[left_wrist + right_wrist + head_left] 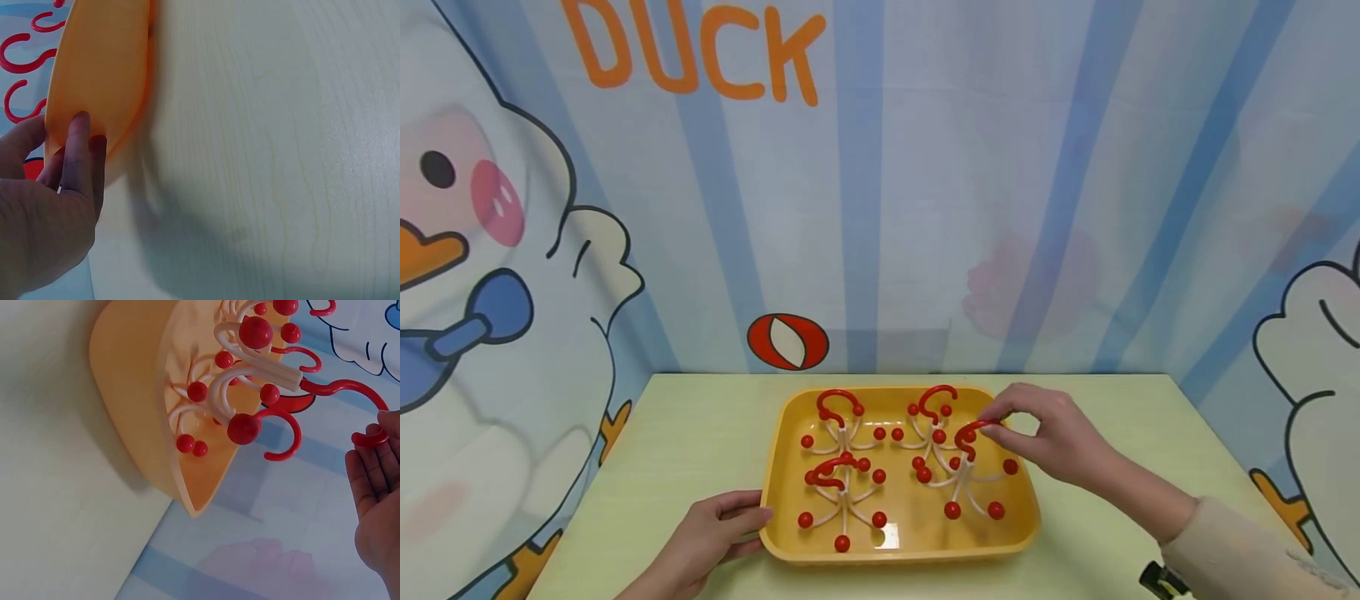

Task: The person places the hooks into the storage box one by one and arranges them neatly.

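Observation:
A yellow tray (917,537) holds several white, multi-armed hangers with red ball tips and red hooks. My right hand (1060,429) pinches the red hook of the front right hanger (966,473) between thumb and forefinger. In the right wrist view that hanger (281,372) is tilted, its hook end at my right hand (381,494). My left hand (711,533) grips the tray's near left side, thumb at the rim. From the left wrist, the fingers of my left hand (53,219) lie against the tray's outer wall (103,69).
Inside the tray stand a front left hanger (842,500), a back left one (842,435) and a back right one (934,432). The pale wooden table (685,450) ends at a striped cloth backdrop (917,208) with cartoon ducks. A dark object (1161,579) shows beneath the right sleeve.

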Available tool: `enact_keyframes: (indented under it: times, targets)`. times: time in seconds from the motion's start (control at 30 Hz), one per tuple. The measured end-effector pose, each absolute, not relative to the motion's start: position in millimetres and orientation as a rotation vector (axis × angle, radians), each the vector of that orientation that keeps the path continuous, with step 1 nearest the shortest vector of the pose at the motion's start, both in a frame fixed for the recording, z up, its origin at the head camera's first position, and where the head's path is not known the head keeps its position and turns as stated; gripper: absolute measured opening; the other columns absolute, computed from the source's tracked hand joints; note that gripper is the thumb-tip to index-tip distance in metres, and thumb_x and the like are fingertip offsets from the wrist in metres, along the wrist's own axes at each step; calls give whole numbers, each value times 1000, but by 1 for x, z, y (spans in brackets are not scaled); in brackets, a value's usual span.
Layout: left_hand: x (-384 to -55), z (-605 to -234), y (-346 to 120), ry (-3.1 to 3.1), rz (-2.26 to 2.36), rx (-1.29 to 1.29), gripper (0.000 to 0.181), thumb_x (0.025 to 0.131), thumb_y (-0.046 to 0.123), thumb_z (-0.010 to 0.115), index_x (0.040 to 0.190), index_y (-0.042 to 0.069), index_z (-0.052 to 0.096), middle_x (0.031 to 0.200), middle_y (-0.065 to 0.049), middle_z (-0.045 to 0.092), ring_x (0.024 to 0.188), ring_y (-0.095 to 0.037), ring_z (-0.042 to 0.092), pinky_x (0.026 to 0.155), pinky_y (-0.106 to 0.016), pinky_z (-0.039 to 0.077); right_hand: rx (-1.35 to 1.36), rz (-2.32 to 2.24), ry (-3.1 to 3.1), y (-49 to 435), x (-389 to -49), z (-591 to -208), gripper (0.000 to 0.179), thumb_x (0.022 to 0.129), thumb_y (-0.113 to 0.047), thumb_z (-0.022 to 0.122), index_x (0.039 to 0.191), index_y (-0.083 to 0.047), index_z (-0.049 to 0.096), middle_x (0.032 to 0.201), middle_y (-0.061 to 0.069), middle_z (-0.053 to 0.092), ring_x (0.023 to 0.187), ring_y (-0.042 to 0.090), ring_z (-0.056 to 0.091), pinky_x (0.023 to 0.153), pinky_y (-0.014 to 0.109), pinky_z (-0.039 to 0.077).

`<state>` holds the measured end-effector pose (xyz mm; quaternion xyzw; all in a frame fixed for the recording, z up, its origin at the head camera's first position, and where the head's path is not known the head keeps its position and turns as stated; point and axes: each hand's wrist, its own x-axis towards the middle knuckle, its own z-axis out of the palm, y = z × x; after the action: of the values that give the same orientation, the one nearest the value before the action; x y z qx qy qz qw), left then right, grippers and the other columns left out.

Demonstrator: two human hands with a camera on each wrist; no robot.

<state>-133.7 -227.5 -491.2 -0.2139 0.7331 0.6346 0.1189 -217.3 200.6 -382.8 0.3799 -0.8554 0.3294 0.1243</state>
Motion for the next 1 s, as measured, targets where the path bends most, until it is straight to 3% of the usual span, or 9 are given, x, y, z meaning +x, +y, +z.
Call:
enact_keyframes:
  times: [0.43,0.67,1.0]
  targets:
    - [-134,-492,-227,2141,1854,-622,47,100,11,77,140,-9,63,122,-17,75,99,-25,76,83,-42,68,1134,1034,-2469,184,-215,-404,22,90,-1,84,100,-20,79,96,-18,75,86,3,68,80,30,65]
    - [-135,-493,-227,2146,1849,-633,48,99,12,78,140,-9,63,123,-18,74,98,-25,76,83,-42,68,1082,1013,-2518,181,-208,-402,16,92,-7,85,99,-20,79,95,-9,77,87,3,68,83,31,65]
    - [-134,-493,-228,2151,1831,-634,48,100,13,78,140,-8,64,122,-16,75,97,-24,76,83,-41,68,1050,1017,-2528,178,-203,-411,20,90,-3,85,100,-19,79,95,-9,76,86,4,67,81,28,65]
